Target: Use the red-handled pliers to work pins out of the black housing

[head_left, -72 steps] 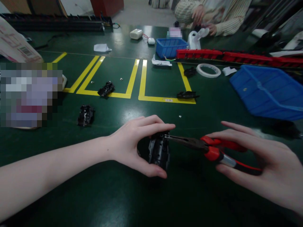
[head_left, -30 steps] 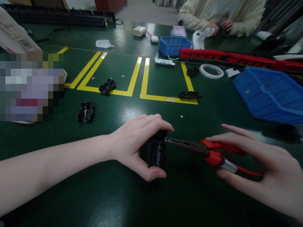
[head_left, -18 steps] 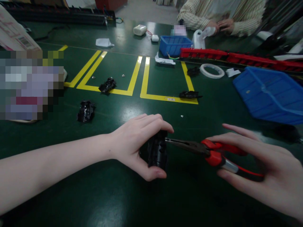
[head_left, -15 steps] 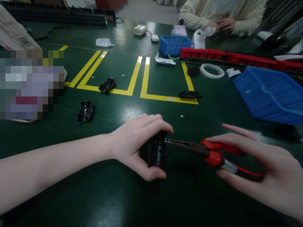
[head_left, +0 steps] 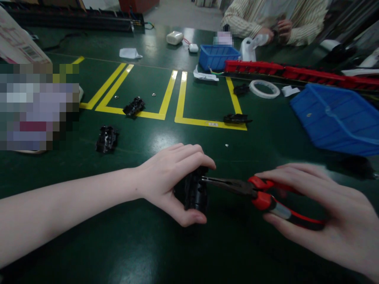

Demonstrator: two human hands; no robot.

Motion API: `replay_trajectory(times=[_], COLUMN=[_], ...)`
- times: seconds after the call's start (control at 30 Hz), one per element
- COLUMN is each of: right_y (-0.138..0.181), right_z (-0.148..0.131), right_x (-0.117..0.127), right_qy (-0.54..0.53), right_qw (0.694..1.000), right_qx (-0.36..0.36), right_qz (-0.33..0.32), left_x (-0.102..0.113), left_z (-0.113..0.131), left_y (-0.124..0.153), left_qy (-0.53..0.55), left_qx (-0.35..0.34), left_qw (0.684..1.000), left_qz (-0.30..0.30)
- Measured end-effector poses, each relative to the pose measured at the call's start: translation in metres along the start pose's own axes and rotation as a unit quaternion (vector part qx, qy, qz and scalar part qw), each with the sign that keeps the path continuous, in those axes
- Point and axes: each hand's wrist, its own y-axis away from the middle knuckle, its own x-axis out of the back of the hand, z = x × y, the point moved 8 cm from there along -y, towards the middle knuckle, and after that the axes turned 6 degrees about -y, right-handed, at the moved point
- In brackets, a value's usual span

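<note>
My left hand [head_left: 170, 179] is closed round a small black plastic part [head_left: 194, 193], holding it upright on the green table [head_left: 148, 244] between thumb and fingers. My right hand [head_left: 319, 215] grips red-handled long-nose pliers [head_left: 260, 195]. The pliers' dark jaws point left and their tips reach into the top of the black part, just under my left index finger.
Several loose black parts lie beyond: one at the left [head_left: 106, 139], one on the yellow floor-tape lines [head_left: 134, 107], another to the right [head_left: 236, 118]. A large blue bin [head_left: 340, 118] sits at the right, a small blue bin [head_left: 217, 57], tape roll [head_left: 264, 88] and red rails [head_left: 296, 71] farther back. Another person's hands [head_left: 276, 29] work at the far edge.
My right hand's upper fingers have curled down over the pliers' handles and the pliers have shifted slightly left into the part. My left hand keeps its hold.
</note>
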Motion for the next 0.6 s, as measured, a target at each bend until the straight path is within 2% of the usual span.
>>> replay_trajectory(times=[0.13, 0.27, 0.47, 0.6], right_y=[0.001, 0.002, 0.005, 0.006], right_z=[-0.001, -0.002, 0.007, 0.005], right_x=[-0.002, 0.001, 0.002, 0.004], right_qy=[0.002, 0.016, -0.015, -0.009], right_qw=[1.0, 0.999, 1.0, 1.0], right_qx=[0.012, 0.03, -0.012, -0.014], right_qz=[-0.018, -0.004, 0.011, 0.013], left_x=[0.0, 0.0, 0.007, 0.01], left_z=[0.002, 0.001, 0.003, 0.003], left_y=[0.001, 0.002, 0.002, 0.002], left_qy=[-0.005, 0.007, 0.102, 0.145], left_qx=[-0.006, -0.005, -0.032, -0.029], left_qw=[1.0, 1.0, 0.993, 0.988], left_qz=[-0.002, 0.002, 0.042, 0.04])
